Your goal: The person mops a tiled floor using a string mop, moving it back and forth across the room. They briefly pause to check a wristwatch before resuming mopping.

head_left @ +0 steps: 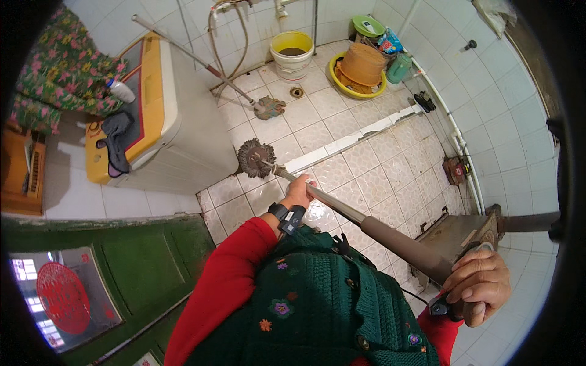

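A mop crosses in front of me, its long metal pole [339, 206] ending in a thick brown grip [403, 244]. The round dark fringed mop head [256, 158] rests on the tiles by the foot of the washing machine. Lower down the pole, my left hand [300, 191] is closed around it. My right hand [479, 282] is curled round the top end of the handle, partly hiding it. A dark band with a small device [288, 218] sits on my left wrist.
The yellow-and-white washing machine [195, 116] stands left, a second mop [268, 108] leaning on it. A bucket of dark water [292, 61] and a yellow basin [339, 85] are at the far wall. A white raised strip [342, 143] crosses the floor. A green door [152, 262] is lower left.
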`<action>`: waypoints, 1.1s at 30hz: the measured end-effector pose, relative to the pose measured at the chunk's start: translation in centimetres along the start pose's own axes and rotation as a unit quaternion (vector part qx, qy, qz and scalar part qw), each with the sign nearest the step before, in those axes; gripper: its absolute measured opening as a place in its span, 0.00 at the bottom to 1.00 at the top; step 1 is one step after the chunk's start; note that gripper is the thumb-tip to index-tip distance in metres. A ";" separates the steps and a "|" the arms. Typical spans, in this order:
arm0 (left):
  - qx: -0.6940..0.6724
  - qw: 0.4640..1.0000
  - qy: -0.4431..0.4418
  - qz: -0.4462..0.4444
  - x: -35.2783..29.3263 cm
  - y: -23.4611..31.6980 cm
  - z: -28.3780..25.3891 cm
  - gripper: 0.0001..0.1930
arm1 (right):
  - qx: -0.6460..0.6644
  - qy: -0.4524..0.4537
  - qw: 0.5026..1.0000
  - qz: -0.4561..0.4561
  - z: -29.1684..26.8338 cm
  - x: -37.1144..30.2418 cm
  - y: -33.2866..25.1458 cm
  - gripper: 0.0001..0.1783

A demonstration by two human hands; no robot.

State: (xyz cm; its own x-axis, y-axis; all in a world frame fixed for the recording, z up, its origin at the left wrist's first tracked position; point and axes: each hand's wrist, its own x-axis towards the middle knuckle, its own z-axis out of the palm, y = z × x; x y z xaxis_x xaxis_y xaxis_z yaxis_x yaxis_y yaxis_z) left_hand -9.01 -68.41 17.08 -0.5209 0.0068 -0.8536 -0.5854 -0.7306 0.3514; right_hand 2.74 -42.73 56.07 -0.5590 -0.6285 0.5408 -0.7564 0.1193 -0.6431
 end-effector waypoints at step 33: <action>0.194 0.935 -0.278 -0.106 9.4 -5.2 25.7 0.10 | -0.494 0.423 0.722 0.235 0.2 7.0 5.2 0.11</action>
State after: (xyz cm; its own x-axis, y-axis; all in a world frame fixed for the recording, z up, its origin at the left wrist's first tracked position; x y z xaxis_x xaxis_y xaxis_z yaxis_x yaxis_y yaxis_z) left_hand -26.86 -46.99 17.09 -0.5476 0.5558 -0.6255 -0.8367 -0.3714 0.4025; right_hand -5.04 -46.61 56.38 -0.5241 0.3045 0.7953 -0.0557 0.9196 -0.3889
